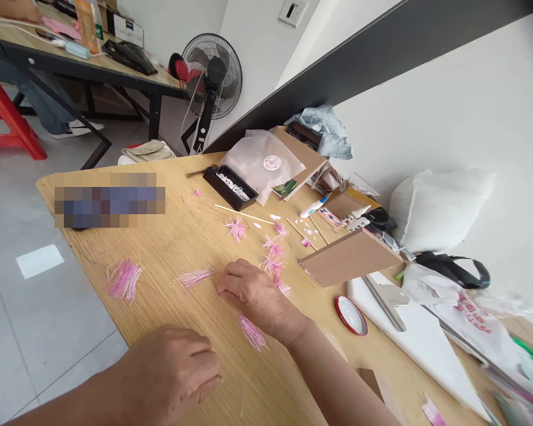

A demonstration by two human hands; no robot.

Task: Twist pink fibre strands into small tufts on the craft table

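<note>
My left hand (177,370) rests on the wooden table near its front edge, fingers curled down; what is under them, if anything, is hidden. Farther right, my right hand (253,296) has its fingers pressed together at the end of a bundle of pink-and-white strands (194,277), which fans out to the left. Below the right wrist lies another pink bundle (251,332). A larger pink bundle (125,279) is on the left. Small pink tufts (273,257) form a row behind the right hand, with a separate tuft (236,229) beside them.
A black box (231,188) with white bits, thin sticks (244,213), a glue bottle (314,206) and a cardboard piece (350,257) lie toward the back right. A red-rimmed lid (351,315) and white foam sheet (420,337) are at right. Another person sits at the far table.
</note>
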